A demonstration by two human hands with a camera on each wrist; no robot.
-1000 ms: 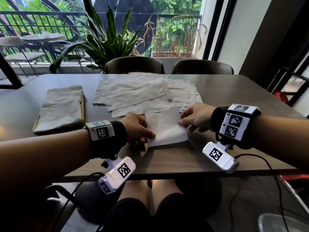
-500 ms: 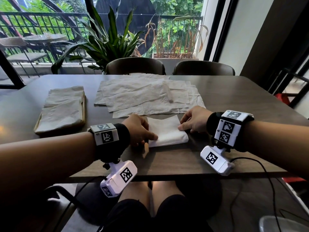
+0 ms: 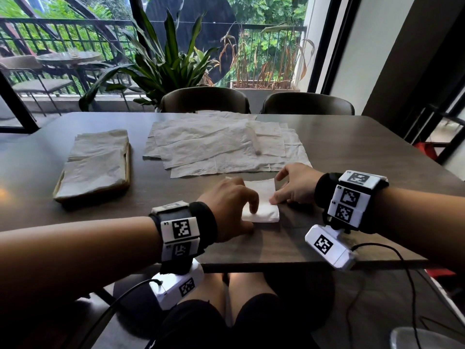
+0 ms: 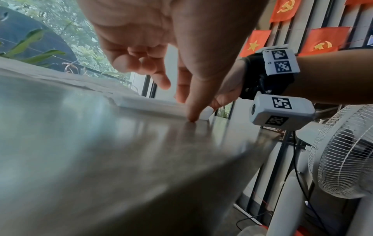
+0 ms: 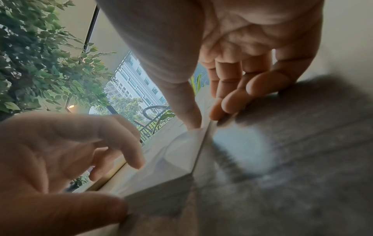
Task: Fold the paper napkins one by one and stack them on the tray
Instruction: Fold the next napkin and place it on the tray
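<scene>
Two hands on one folded napkin (image 3: pixel 261 205), white, lying flat on table (image 3: pixel 352 152) near its front edge. Long axis runs front-to-back, i.e. toward the chairs (image 3: pixel 205 99); folded edge faces the person.

Left hand (image 3: pixel 227 207): fingers curled down over napkin's left side, index tip pressing its top, thumb tip on table at napkin's near corner. Covers most of that side; napkin's left edge not visible in head view.

Right hand (image 3: pixel 293 183): thumb and fingertips pinch napkin's right edge, a layer lifted slightly in right wrist view.

Pile of unfolded napkins (image 3: pixel 221 144) just behind the folded napkin, spread flat, long axis left-right. Tray (image 3: pixel 127 170) well left of the folded napkin, carrying stack of folded napkins (image 3: pixel 97 165); only its right and front rims show. Wrist views blurred, table detail poor.
</scene>
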